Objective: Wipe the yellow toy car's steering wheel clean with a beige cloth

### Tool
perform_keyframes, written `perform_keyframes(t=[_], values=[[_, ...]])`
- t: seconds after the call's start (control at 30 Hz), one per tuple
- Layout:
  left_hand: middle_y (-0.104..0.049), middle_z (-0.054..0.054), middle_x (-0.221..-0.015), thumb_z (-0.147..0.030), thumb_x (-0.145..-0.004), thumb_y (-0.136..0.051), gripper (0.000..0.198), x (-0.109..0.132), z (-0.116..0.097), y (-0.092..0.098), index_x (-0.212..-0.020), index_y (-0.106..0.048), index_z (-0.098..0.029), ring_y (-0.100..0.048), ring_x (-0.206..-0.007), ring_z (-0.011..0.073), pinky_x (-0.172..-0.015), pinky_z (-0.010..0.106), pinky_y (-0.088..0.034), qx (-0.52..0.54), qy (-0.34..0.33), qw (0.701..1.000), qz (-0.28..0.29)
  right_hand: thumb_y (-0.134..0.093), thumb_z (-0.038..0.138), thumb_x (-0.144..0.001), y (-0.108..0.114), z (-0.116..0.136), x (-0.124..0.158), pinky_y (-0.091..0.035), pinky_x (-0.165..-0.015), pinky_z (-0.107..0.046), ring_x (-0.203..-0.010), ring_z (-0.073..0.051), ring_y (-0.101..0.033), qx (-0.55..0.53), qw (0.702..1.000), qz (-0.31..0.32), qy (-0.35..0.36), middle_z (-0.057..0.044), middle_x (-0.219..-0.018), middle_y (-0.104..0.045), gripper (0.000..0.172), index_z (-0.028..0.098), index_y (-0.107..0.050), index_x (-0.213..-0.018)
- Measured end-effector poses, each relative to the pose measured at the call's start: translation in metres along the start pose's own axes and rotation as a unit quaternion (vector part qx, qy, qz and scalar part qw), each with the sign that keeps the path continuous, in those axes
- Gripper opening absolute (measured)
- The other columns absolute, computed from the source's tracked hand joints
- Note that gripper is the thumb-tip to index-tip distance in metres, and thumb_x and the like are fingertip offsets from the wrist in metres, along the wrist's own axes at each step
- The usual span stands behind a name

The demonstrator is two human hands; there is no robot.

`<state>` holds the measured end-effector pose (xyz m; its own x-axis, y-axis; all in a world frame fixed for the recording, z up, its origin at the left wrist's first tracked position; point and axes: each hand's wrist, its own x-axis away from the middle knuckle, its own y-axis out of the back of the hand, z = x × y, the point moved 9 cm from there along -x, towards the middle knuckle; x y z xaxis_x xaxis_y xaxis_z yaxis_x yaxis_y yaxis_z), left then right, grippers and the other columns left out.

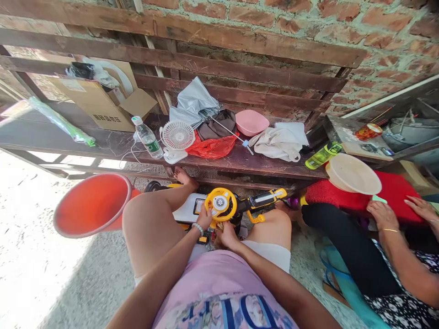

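Observation:
Between my knees stands a white, black and yellow toy vehicle (185, 211) with a round yellow steering wheel (220, 204). My left hand (205, 218), with a beaded bracelet at the wrist, is closed on the lower left rim of that wheel. Just below the wheel is my right hand (227, 235), its fingers bent together around something small that I cannot make out. A yellow and black arm (267, 198) of the toy sticks out to the right of the wheel.
An orange bucket (92, 204) is at the left. The wooden bench (274, 167) ahead bears a cardboard box (99, 107), bottle (149, 139), white fan (177, 136), umbrella (195, 103) and pink bowl (252, 122). At right, another person's hands (383, 215) rest by a cream basin (353, 173).

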<state>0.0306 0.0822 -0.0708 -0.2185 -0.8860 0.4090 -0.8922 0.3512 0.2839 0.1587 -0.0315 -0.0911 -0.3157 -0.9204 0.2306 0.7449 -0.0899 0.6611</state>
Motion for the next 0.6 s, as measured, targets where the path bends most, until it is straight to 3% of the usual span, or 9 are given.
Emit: perform_keyframes(t=[0.13,0.23,0.43,0.6], values=[[-0.067,0.019,-0.133,-0.042,-0.094,-0.057,0.041,-0.001,0.001,0.001,-0.126,-0.057,-0.016,-0.057,-0.135,0.03,-0.117,0.044,-0.041,0.006,-0.01,1.0,-0.005,-0.05,0.01,-0.085,0.003,0.032,0.002,-0.035,-0.119,-0.051,-0.138,-0.029,-0.05,0.138,0.975,0.067,0.158,-0.012,-0.144,-0.062,0.06,0.02,-0.058,-0.144],[-0.069,0.019,-0.13,-0.044,-0.094,-0.056,0.042,-0.001,0.001,0.002,-0.125,-0.056,-0.016,-0.06,-0.131,0.0312,-0.114,0.046,-0.044,-0.001,-0.007,1.0,-0.012,-0.042,0.009,-0.093,0.002,0.044,0.003,-0.027,-0.125,-0.049,-0.146,-0.025,-0.043,0.197,0.947,0.111,0.23,-0.01,-0.154,-0.054,0.06,0.023,-0.052,-0.151],[-0.072,0.017,-0.119,-0.042,-0.094,-0.058,0.037,0.003,-0.007,0.009,-0.12,-0.057,-0.016,-0.066,-0.122,0.0316,-0.108,0.046,-0.05,-0.022,-0.001,1.0,-0.017,-0.068,0.02,-0.085,-0.006,0.064,-0.009,-0.027,-0.125,-0.054,-0.153,-0.033,-0.031,0.263,0.926,0.125,0.241,-0.011,-0.165,-0.04,0.073,0.023,-0.047,-0.154],[-0.074,0.011,-0.101,-0.044,-0.096,-0.056,0.035,0.001,-0.016,0.01,-0.118,-0.058,-0.017,-0.072,-0.104,0.0275,-0.092,0.041,-0.059,-0.061,0.016,0.998,-0.001,-0.05,0.011,-0.094,0.004,0.069,-0.025,-0.027,-0.125,-0.051,-0.151,-0.023,-0.036,0.204,0.956,0.096,0.188,0.003,-0.156,-0.053,0.061,0.037,-0.05,-0.149]])
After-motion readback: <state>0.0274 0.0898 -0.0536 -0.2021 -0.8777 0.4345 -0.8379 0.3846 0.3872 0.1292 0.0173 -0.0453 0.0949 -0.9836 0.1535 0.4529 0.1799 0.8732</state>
